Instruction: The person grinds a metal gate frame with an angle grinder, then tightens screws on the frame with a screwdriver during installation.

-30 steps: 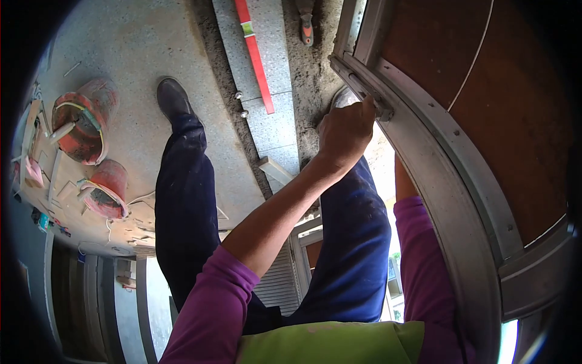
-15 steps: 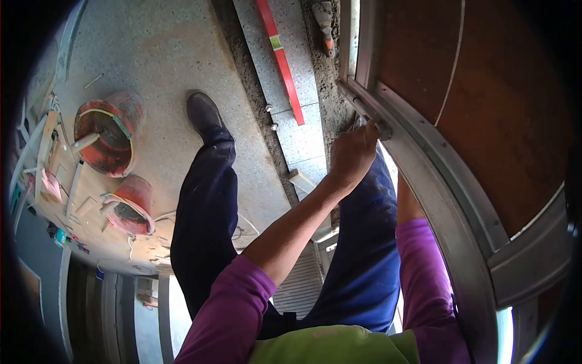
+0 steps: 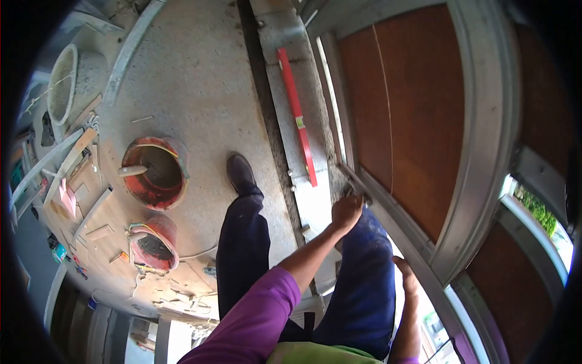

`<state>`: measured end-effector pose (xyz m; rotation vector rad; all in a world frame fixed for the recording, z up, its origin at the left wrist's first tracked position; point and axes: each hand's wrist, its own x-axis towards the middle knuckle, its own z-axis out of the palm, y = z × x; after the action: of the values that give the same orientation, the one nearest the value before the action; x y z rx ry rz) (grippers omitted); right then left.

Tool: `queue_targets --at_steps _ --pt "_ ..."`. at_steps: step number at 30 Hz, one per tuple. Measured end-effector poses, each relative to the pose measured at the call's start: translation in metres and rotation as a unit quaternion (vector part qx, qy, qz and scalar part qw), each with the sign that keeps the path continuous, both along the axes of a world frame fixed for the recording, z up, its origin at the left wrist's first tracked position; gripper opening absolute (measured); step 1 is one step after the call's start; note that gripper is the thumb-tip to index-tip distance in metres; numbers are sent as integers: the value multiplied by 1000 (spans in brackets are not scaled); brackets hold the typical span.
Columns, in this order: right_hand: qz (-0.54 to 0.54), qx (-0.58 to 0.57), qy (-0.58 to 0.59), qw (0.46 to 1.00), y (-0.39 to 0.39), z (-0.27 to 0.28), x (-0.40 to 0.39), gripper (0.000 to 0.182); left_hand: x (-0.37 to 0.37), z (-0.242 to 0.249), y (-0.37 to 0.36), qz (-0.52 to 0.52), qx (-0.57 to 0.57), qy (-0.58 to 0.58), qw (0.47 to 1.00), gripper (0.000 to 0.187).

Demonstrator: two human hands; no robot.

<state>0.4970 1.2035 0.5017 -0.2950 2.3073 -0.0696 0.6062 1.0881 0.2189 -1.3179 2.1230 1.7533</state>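
Observation:
My left hand (image 3: 347, 214) is closed at the metal frame (image 3: 397, 221) of the brown-panelled door or window, beside a small dark metal part. What its fingers hold is too small to make out. Lower right, my right hand (image 3: 407, 276) is beside the frame's outer edge, with one digit stretched out and the other fingers mostly hidden. A red spirit level (image 3: 293, 97) lies on the pale stone strip (image 3: 315, 197), to the left of the frame. The brown panel (image 3: 418, 115) has a thin pale line down it.
Two red buckets of grey mix, one large (image 3: 182, 173) and one smaller (image 3: 167, 227), stand on the left floor, each with a handle sticking out. A pale tub (image 3: 63, 85), wood offcuts (image 3: 79, 158) and a curved metal strip (image 3: 127, 54) lie farther left. A dark gap (image 3: 264, 91) borders the stone strip.
The view has swung to the right and shows more of the panels. My right hand, hidden before, now shows beside the frame. My left hand remains at the frame.

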Motion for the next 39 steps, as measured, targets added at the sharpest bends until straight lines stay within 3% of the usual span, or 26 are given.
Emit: queue_targets --at_steps 2,3,4,6,7,8,10,12,16,22,24,28,30,32,36,37,39 --pt "-100 -51 4 994 -16 4 20 40 3 4 -5 2 12 -1 1000 40" --pt "-177 -100 32 979 -27 3 31 40 3 3 -6 -32 -37 11 999 38" --pt "-213 -163 74 960 -45 3 42 41 2 5 -7 -23 -25 14 999 38" --pt "-227 -181 105 951 -45 -5 41 39 3 7 -13 2 -3 17 1000 36" --pt "-218 -176 90 956 -48 -5 40 38 6 9 -17 -44 -81 20 996 35" --pt "-207 -166 75 961 -49 -4 39 37 3 3 -15 -22 -31 6 999 37" --pt "-193 -148 41 969 -44 4 45 35 9 -7 -12 -35 -52 2 998 37" --pt "-184 -174 42 966 -2 -20 53 34 23 10 -34 -53 -12 -15 998 37" --pt "-134 -161 71 975 -39 -2 65 34 31 14 -41 -73 39 -2 997 34" --pt "-138 -176 20 975 -43 5 58 35 51 -17 -14 -124 -21 57 990 30" --pt "-144 -145 27 979 -46 7 64 35 73 43 -73 -143 98 -10 985 39" --pt "-136 -178 25 974 -47 7 76 31 94 43 -97 -199 182 -9 963 42" --pt "-156 -208 5 966 -50 9 84 30 118 33 -86 -102 149 41 983 47" --pt "-124 -156 -10 980 -57 14 90 34 148 58 -113 -109 137 -10 985 53" --pt "-151 -194 -9 969 -48 3 104 34 197 80 -141 -15 52 1 999 41" --pt "-210 -248 -14 946 -48 -5 108 35 210 81 -147 -1 49 16 999 39" --pt "-184 -226 5 957 -60 4 111 37 230 117 -177 18 73 10 997 38"
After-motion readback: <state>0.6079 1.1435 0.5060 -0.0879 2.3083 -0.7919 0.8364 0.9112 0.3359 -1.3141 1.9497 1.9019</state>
